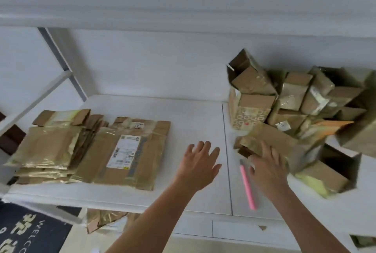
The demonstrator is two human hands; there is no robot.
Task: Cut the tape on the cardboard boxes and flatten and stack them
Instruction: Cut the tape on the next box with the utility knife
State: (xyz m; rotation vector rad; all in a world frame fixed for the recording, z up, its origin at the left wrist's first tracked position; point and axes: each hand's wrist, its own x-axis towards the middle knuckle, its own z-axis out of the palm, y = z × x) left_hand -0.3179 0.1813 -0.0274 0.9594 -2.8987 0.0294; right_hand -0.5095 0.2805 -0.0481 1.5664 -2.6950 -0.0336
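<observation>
Both hands' grips open; right hand [268, 169] on a taped box [264, 141]; mat [30, 230] reads "WELCO".

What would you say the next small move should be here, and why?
Probably close the right hand on the small taped box and draw it to the bare shelf in the middle. That hand already rests on the box at the pile's near edge, the left hand hovers open and empty, and the pink cutter lies unheld beside them, ready for the tape.
</observation>
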